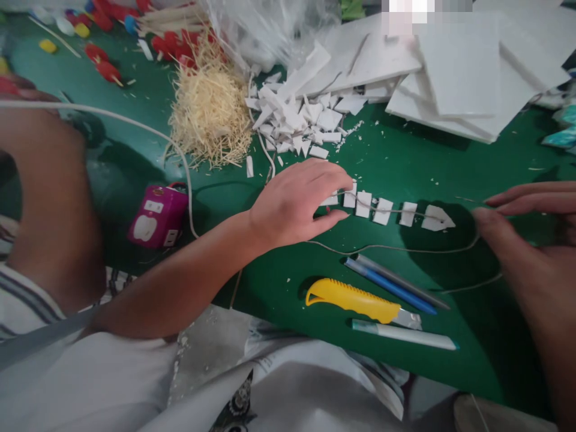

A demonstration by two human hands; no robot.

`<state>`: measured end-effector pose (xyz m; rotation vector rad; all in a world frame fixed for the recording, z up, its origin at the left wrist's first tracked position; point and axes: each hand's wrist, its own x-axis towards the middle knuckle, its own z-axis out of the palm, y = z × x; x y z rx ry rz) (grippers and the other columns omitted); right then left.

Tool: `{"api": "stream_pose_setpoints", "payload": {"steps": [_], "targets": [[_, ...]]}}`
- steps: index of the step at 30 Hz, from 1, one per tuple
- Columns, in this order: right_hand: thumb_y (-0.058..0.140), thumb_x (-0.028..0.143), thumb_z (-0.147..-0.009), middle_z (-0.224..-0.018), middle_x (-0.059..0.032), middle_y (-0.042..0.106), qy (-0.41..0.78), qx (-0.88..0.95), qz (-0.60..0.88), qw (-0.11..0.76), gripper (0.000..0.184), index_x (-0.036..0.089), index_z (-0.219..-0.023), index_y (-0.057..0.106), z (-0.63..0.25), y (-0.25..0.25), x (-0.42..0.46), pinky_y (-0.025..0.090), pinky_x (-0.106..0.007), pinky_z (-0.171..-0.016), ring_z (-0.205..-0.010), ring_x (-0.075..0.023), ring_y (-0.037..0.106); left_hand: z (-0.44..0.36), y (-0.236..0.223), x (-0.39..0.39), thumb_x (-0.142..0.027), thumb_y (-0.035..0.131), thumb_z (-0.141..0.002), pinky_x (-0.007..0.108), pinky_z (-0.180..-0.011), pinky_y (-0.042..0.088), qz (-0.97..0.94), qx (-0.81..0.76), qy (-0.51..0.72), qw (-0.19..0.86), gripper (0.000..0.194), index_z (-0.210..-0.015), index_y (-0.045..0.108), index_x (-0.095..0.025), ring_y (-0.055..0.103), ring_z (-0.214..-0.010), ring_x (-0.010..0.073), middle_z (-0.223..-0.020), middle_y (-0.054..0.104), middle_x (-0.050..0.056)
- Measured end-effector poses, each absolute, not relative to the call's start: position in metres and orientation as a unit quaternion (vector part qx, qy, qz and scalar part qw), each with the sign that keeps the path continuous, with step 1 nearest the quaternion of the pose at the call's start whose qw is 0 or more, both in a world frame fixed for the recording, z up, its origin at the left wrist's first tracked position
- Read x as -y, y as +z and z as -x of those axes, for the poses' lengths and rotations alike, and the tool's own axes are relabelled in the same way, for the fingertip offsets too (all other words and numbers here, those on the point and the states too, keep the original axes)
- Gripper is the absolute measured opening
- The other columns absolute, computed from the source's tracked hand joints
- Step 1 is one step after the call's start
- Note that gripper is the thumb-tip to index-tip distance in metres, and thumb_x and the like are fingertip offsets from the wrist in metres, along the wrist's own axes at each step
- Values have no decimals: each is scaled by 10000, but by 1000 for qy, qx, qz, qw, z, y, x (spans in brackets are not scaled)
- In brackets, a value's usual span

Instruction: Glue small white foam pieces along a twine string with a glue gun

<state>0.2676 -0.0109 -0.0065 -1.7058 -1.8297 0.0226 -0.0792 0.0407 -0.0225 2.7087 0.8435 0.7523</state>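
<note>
My left hand (299, 204) reaches over the table, its thumb and fingers curled around the near end of a row of small white foam pieces (383, 211). A grey thread (396, 210) runs through or over these pieces. The far-right piece (436, 218) is cut to a point. My right hand (531, 225) is raised at the right with thumb and fingers pinched together. The thread loops up to its fingertips, and a thin, needle-like sliver (470, 199) sticks out from them. Below the row lie a yellow utility knife (353, 298), a blue pen (391, 285) and a white marker (405, 335).
A heap of foam scraps (297, 117) and shredded straw (211, 111) lie behind my left hand. White foam sheets (468, 72) are stacked at the back right. A magenta power adapter (159, 216) with a white cable (135, 123) stands left, near another person's arm (49, 198).
</note>
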Motion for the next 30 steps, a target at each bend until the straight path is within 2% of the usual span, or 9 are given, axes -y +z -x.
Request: {"api": "stream_pose_setpoints", "payload": {"steps": [4,7,10,13,15,17,23,26,30], "targets": [[915,725,-662,-642,-74,772,35,605,695,387,530,294,-570,621,-248,-4,7,554,-387,-536,-605,-258,763,80,-23,-40,-263,622,-1090,389,-1046,597,-906,-315,258,117,298,-1373,611,-170,760,-1224,238,-1288,801,113],[984,688,-507,-498,-50,658,55,580,706,403,596,304,-460,529,-238,2,3,462,-371,-436,-465,-228,654,80,-25,-41,-255,657,-1062,400,-1052,587,-905,-339,223,129,560,-1583,477,-158,748,-1247,251,-1338,789,120],[1006,640,-444,-458,-21,588,46,558,728,395,530,300,-495,602,-241,3,2,340,-356,-362,-381,-195,532,78,-28,-44,-255,647,-1063,408,-1064,580,-907,-340,198,146,654,-1656,390,-152,738,-1261,259,-1374,777,130],[1005,560,-518,-561,-42,686,5,532,732,426,397,273,-644,761,-250,-7,7,420,-368,-409,-460,-225,637,74,-30,-46,-243,613,-1077,421,-1117,562,-910,-331,196,157,650,-1670,354,-181,720,-1300,256,-1416,763,129],[964,464,-655,-691,-67,775,-1,549,707,445,267,264,-781,840,-254,-14,13,558,-406,-549,-609,-258,752,70,-31,-47,-235,596,-1084,422,-1139,550,-911,-324,199,161,641,-1671,344,-189,705,-1321,253,-1417,761,122],[905,383,-749,-784,-81,812,4,574,694,434,206,263,-915,876,-256,-17,19,614,-441,-658,-710,-274,796,67,-32,-47,-234,578,-1093,417,-1121,553,-913,-318,198,159,626,-1670,344,-172,702,-1299,254,-1394,762,122],[739,394,-927,-952,-112,820,96,568,753,317,337,259,-1216,847,-250,1,32,633,-471,-742,-849,-281,807,66,-35,-49,-240,510,-1128,416,-1091,553,-927,-305,173,135,570,-1669,352,-150,685,-1236,255,-1335,751,128],[749,402,-924,-921,-101,820,125,562,748,330,298,275,-1172,853,-252,0,34,639,-463,-761,-847,-278,807,69,-34,-49,-228,529,-1118,408,-1083,556,-931,-293,176,127,560,-1652,394,-127,690,-1223,257,-1308,755,128],[777,415,-907,-910,-66,833,81,584,727,353,242,304,-1103,864,-258,-9,31,646,-451,-794,-863,-272,814,74,-30,-47,-240,563,-1108,420,-1079,565,-933,-295,155,136,560,-1644,429,-147,716,-1210,259,-1277,777,118]]}}
